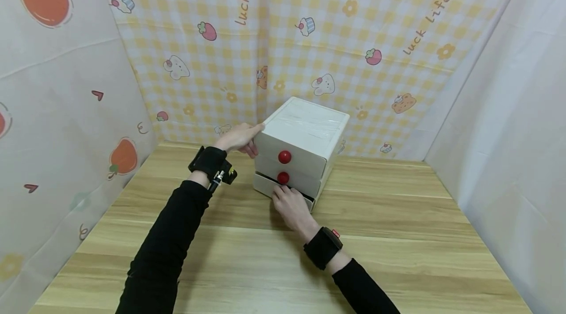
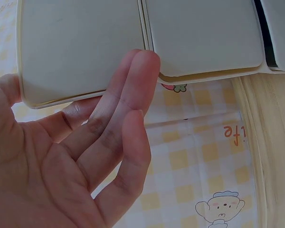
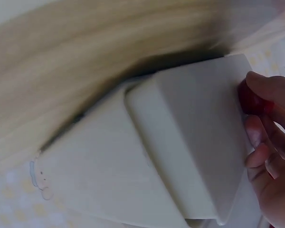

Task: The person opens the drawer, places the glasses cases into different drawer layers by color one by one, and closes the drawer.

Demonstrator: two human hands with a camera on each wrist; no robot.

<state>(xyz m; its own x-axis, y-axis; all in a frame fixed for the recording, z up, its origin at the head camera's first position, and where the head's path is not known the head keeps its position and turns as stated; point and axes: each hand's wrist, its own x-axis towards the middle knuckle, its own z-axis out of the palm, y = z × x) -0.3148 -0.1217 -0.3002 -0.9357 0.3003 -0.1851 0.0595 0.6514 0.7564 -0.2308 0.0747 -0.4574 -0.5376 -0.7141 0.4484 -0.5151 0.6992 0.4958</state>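
A white three-drawer box stands on the table, angled towards the right. Its bottom drawer is pulled out a little, with a dark gap along the top. In the right wrist view, my right hand pinches that drawer's red knob between thumb and fingers. Two more red knobs, an upper one and a middle one, are on the pushed-in drawers. My left hand touches the box's upper left corner, thumb by the top edge. Its fingers lie fairly straight along the front's side edge.
The box stands on a wood-grain table. Close behind it hangs a yellow checked cloth. White cloths flank the table, a printed one on the left and another on the right.
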